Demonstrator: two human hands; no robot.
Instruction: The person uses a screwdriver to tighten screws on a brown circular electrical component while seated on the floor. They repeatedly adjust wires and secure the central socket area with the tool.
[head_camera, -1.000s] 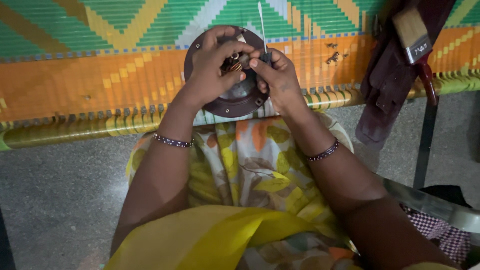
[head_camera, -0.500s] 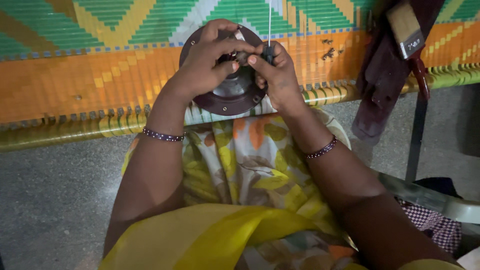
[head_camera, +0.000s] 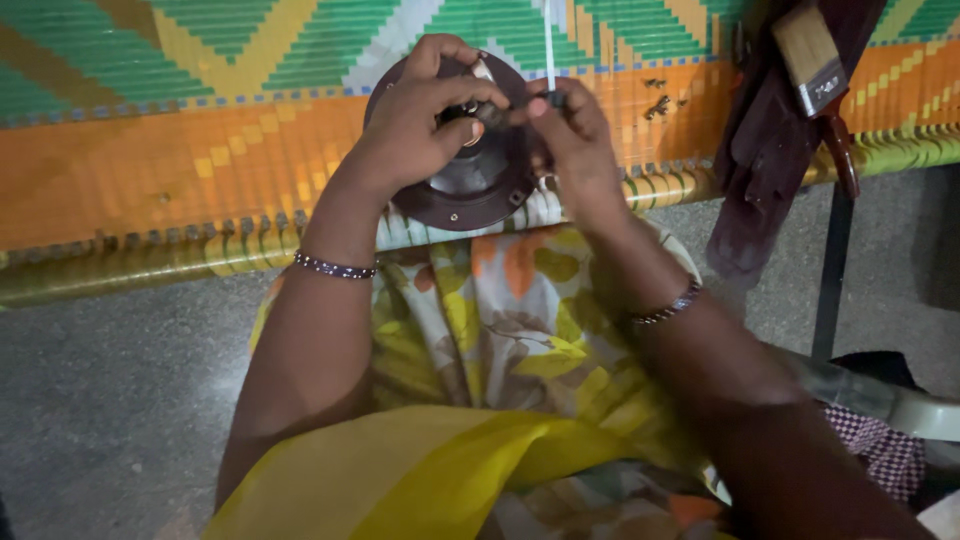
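Observation:
A round dark brown metal disc (head_camera: 470, 190) with a raised hub rests on the edge of a woven cot, just above my lap. My left hand (head_camera: 415, 125) curls over the disc's top left and pinches a small metal part at the hub. My right hand (head_camera: 570, 140) sits at the disc's right side, its fingertips closed on a small dark piece that meets the left fingers. A thin white wire (head_camera: 548, 45) rises straight up from that spot.
The cot's woven webbing (head_camera: 180, 130) in green, yellow and orange spans the top of the view. A paint brush (head_camera: 815, 60) lies on a dark maroon cloth (head_camera: 760, 170) at the right. Grey floor (head_camera: 110, 400) lies below, and a black metal leg (head_camera: 832, 270) stands at right.
The view has drifted so the disc and hands sit a little higher. My fingers have shifted slightly at the hub; both hands stay on the disc.

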